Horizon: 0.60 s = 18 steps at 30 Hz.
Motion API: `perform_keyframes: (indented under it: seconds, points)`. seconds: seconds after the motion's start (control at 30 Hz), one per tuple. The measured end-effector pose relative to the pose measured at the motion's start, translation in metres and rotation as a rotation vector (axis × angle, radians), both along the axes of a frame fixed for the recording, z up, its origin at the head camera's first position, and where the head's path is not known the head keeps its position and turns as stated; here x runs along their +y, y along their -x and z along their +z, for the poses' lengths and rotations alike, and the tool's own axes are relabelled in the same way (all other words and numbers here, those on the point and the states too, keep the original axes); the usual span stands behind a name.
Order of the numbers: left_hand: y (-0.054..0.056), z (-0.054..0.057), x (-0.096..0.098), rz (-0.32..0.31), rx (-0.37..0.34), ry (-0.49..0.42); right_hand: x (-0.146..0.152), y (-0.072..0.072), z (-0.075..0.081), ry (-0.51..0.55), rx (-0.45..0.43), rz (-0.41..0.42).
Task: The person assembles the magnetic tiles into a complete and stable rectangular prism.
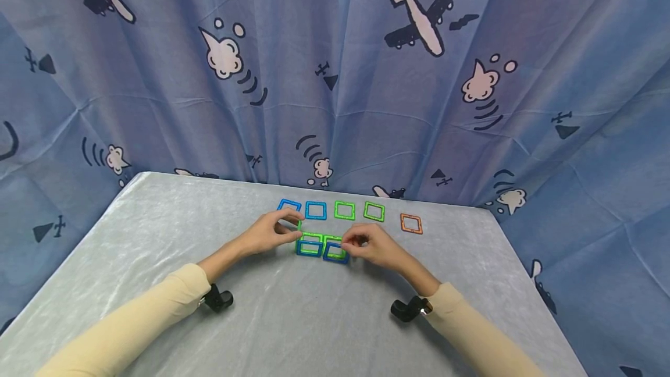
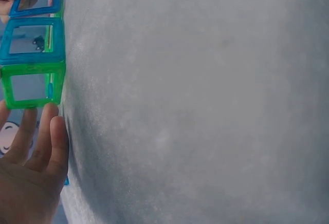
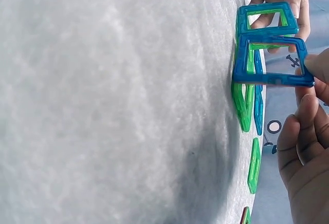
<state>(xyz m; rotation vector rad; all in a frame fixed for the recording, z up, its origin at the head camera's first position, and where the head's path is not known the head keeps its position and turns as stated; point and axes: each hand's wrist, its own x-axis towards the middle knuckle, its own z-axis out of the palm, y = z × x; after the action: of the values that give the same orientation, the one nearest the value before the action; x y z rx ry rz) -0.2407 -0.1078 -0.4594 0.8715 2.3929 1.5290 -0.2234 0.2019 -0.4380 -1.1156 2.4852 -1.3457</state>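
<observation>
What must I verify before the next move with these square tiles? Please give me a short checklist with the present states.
1. Right hand has the front-right blue tile: ok, pinched at its edge.
2. That tile lines up with the front-left blue tile: not ok, it stands at an angle to it.
3. Left hand steadies the green side tile: cannot tell; the fingers reach its edge, but pressure does not show.
4. Rear-left blue tile is clear of the left hand: cannot tell, partly covered.
5. Orange tile is clear of both hands: ok.
</observation>
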Motion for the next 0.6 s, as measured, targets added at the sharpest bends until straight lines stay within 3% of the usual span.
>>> perform_keyframes:
  seconds: [0.6]
  points:
    - [0.0001, -0.0009, 0.0001, 0.001, -0.011, 0.001, -0.0041, 0.0027, -0.0040, -0.021, 0.012, -0.014]
